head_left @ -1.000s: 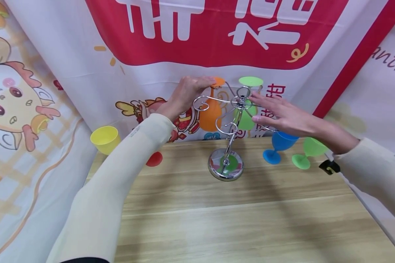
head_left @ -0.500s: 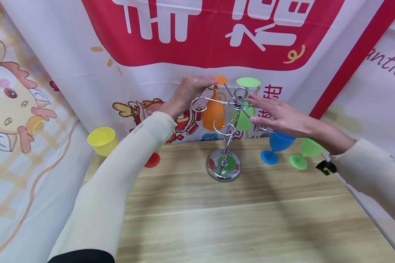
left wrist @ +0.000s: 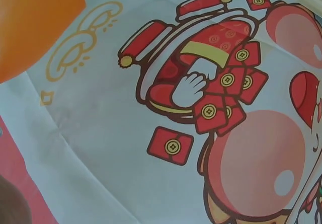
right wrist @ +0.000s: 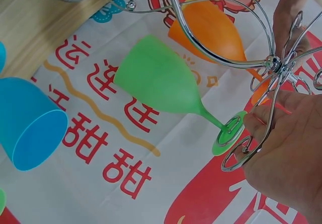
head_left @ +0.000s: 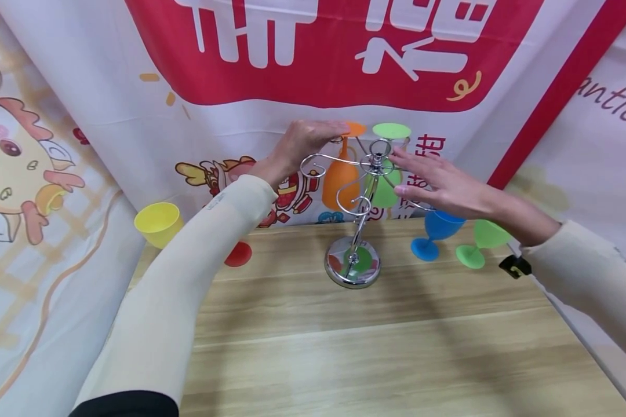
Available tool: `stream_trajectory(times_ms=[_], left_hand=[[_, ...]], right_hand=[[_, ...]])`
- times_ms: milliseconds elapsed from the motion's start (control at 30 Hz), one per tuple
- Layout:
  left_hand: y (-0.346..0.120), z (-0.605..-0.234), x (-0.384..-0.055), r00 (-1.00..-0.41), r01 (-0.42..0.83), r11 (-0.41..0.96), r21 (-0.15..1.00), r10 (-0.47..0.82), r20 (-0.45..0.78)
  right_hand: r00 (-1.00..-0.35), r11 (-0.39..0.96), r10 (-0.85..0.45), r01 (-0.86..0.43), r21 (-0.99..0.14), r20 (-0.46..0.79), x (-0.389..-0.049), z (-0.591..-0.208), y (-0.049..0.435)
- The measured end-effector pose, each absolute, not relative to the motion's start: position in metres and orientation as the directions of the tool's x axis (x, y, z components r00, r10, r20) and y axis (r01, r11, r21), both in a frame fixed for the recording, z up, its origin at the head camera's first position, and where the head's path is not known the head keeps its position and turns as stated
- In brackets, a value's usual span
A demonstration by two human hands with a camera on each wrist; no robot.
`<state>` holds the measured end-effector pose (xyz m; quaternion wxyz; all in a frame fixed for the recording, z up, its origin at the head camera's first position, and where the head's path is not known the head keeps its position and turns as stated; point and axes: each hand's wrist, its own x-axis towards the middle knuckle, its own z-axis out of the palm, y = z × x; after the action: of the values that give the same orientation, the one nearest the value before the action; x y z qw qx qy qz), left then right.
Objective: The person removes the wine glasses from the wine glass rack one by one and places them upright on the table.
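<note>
In the head view, a chrome goblet rack [head_left: 356, 229] with curled wire arms stands on the table. A green goblet [head_left: 386, 188] hangs upside down from it, its foot uppermost. Left of that is an orange goblet [head_left: 340, 184], also upside down, whose foot my left hand [head_left: 306, 142] pinches beside a rack arm. My right hand [head_left: 440, 182] has its fingers extended by the rack's top ring, thumb apart. In the right wrist view, the right hand [right wrist: 289, 148] is behind a curled arm; contact is unclear. Only the orange bowl [left wrist: 37, 27] appears in the left wrist view.
A blue goblet [head_left: 438, 230] and another green goblet [head_left: 482, 243] stand right of the rack. At left are a yellow goblet [head_left: 159, 223] and a red foot [head_left: 239, 253], partly hidden by the left sleeve. A printed cloth [head_left: 271, 121] hangs close behind the rack.
The left hand has moved the orange goblet slightly right, closer to the rack's centre and the hanging green goblet. The right hand keeps its place by the top ring. The head view has shifted slightly.
</note>
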<state>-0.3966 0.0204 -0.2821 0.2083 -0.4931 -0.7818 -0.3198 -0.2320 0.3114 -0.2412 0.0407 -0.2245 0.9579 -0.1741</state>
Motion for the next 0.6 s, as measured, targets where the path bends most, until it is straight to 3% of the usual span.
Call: stream_trajectory(times_ms=[133,367,600], left_hand=[[0.017,-0.281,-0.397,-0.370,0.929,0.255,0.268,0.634,0.679],[0.004,-0.281,-0.395,-0.200,0.977,0.188,0.106,0.613,0.764],[-0.009,-0.284,-0.388,-0.173,0.979,0.190,0.072,0.594,0.786]], right_hand=[[-0.897,0.838,-0.443,-0.413,-0.357,-0.001,-0.231,-0.241,0.311],[-0.891,0.830,-0.455,-0.426,-0.361,0.006,-0.232,-0.241,0.310],[-0.892,0.830,-0.453,-0.422,-0.364,0.001,-0.232,-0.241,0.310]])
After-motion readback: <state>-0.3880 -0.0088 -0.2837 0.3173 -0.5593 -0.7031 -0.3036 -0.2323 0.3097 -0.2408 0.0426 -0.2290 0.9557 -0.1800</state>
